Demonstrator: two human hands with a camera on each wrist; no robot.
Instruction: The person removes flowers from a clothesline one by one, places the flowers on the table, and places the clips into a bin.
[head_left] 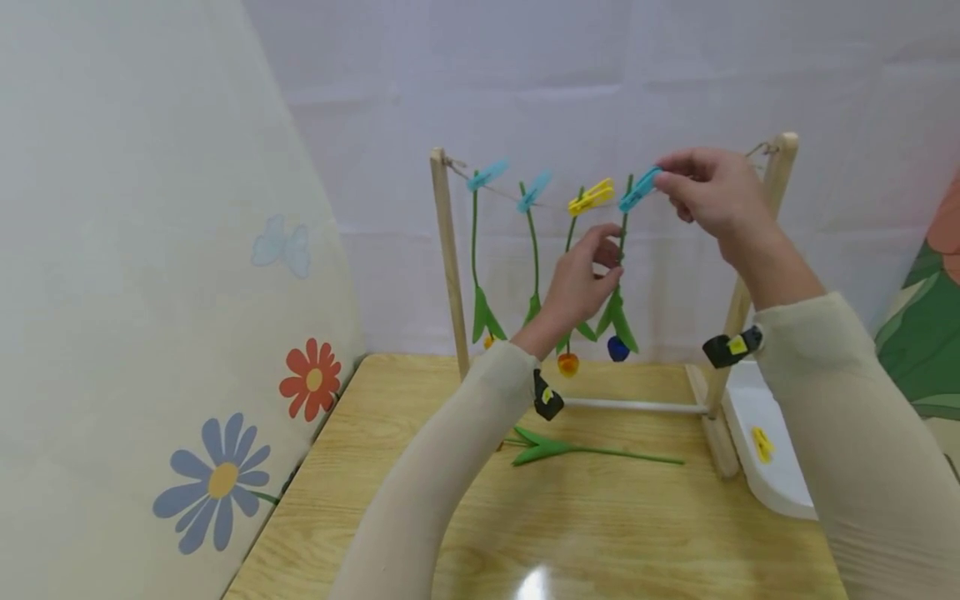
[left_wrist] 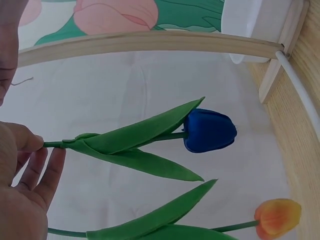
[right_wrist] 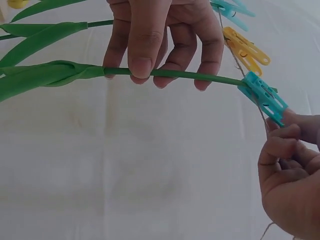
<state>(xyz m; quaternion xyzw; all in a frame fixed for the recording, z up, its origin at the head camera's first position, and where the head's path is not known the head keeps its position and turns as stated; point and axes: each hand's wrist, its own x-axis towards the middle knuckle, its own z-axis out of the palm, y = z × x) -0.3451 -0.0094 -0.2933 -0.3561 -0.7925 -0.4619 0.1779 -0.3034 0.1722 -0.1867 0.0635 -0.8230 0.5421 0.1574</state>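
A blue tulip (left_wrist: 210, 131) hangs head down from a string stretched across a wooden frame (head_left: 448, 267). My left hand (head_left: 581, 279) pinches its green stem (right_wrist: 192, 75) between thumb and fingers, just above the leaves. At the stem's upper end, a turquoise clothespin (right_wrist: 264, 95) sits over stem and string. My right hand (head_left: 708, 193) pinches the handle end of that clothespin. Beside it, a yellow clothespin (head_left: 591, 197) holds an orange tulip (left_wrist: 278, 218). Further left, two light blue clothespins (head_left: 487, 175) hold two more flowers on the string.
On the wooden table (head_left: 390, 500) lies a loose green-leaved flower (head_left: 547, 447), its head hidden behind my left forearm. A white tray (head_left: 780, 487) at the right holds a yellow clothespin (head_left: 762, 445). The frame's white crossbar (head_left: 637, 406) runs low across the back.
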